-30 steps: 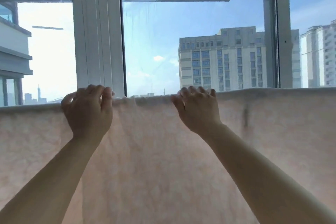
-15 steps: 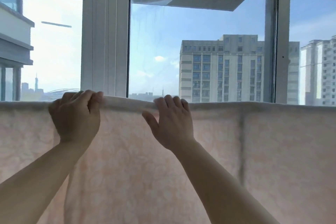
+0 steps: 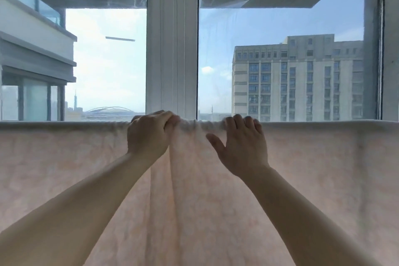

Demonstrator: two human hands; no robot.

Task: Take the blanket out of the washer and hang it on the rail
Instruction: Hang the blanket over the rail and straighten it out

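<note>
A pale pink blanket (image 3: 323, 179) hangs over a horizontal rail, filling the lower half of the view; the rail itself is hidden under the fold. My left hand (image 3: 149, 136) grips the bunched top edge, fingers curled over it. My right hand (image 3: 241, 147) lies on the blanket just to the right, fingertips hooked over the top fold, thumb spread out to the left. Between the two hands the fabric is gathered into wrinkles and vertical folds.
Right behind the rail stands a large window with a white frame post (image 3: 172, 39) in the middle. Outside are a tall grey building (image 3: 298, 80) at right and a balcony block (image 3: 32, 49) at left.
Both hands have slid along the top edge and come closer together. The blanket's top now bunches between them. The camera view has shifted left and slightly up.
</note>
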